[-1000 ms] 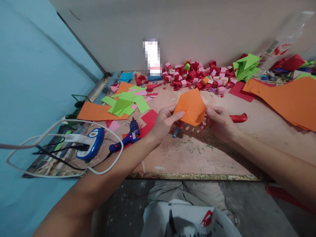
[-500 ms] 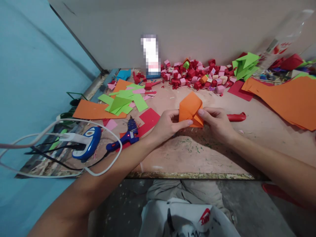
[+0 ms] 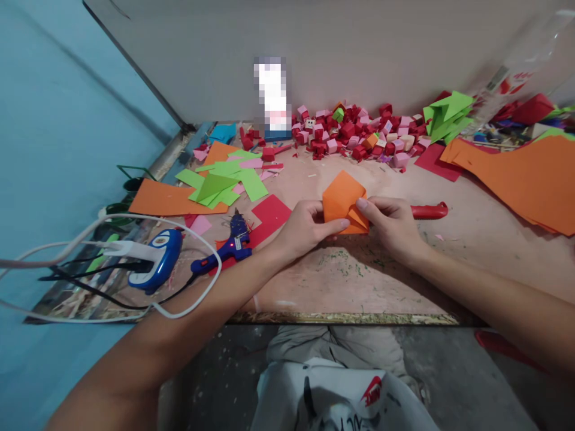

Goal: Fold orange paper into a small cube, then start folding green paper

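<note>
Between my hands, above the middle of the table, is a folded piece of orange paper (image 3: 341, 194) with a pointed top and overlapping flaps at its lower right. My left hand (image 3: 309, 226) pinches its lower left side, the thumb lying across the front. With the thumb pressed on the flaps, my right hand (image 3: 392, 224) grips the right edge. The fingers behind the paper are hidden. Just beyond my right hand lies a red-handled tool (image 3: 430, 211), partly covered by that hand. A red paper piece (image 3: 272, 216) rests left of my left hand.
A blue glue gun (image 3: 231, 245) lies by my left forearm, near a blue power socket (image 3: 157, 263) with looping cables. Green paper strips (image 3: 220, 185) sit at left. Small red and pink paper cubes (image 3: 350, 131) are heaped at the back, orange sheets (image 3: 521, 179) at right.
The orange paper has tilted slightly and sits a touch further left and lower. My right thumb has shifted a little left on its flaps. Both hands keep their hold.
</note>
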The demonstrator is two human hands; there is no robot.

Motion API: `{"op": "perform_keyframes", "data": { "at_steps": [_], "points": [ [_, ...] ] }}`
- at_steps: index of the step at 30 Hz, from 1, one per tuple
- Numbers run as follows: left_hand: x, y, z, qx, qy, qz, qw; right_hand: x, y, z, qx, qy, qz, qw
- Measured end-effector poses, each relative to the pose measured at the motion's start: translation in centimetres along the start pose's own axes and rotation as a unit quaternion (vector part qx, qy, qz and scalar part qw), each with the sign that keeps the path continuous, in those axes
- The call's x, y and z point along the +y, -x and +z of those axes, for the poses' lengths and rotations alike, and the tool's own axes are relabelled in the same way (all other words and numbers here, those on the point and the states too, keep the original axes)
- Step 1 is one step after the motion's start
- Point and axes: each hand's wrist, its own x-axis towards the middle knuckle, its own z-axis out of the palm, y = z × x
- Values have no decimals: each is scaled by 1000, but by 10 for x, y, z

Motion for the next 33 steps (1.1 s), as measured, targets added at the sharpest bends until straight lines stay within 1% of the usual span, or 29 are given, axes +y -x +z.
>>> {"op": "perform_keyframes", "data": {
  "at_steps": [6, 11, 13, 15, 19, 21, 23, 27, 30, 33],
  "points": [
    [0, 1, 0, -4, -22, 10, 1000, 2, 1, 1, 8, 14, -10, 1000],
    [-1, 1, 0, 7, -8, -14, 1000, 3, 1, 3, 10, 23, -17, 1000],
    [-3, 0, 0, 16, -10, -20, 1000, 3, 2, 2, 6, 18, -7, 1000],
    [-4, 0, 0, 27, -12, -18, 999, 3, 2, 0, -17, -8, 14, 1000],
    [-3, -2, 0, 66, -11, 4, 998, 4, -1, -7, -88, -75, 65, 991],
    [-1, -2, 0, 87, -14, 14, 996, 4, -3, -9, -97, -85, 73, 989],
    [0, -2, 0, 95, -18, 20, 995, 3, -4, -10, -104, -82, 74, 988],
    [2, -1, -2, 78, -12, 19, 997, -1, -3, -6, -119, -72, 77, 987],
    [4, -1, -2, 67, 9, 18, 998, -2, -2, -4, -111, -68, 76, 989],
    [4, -1, -3, 68, 10, 11, 998, -1, -2, -4, -103, -60, 72, 990]
  ]
}}
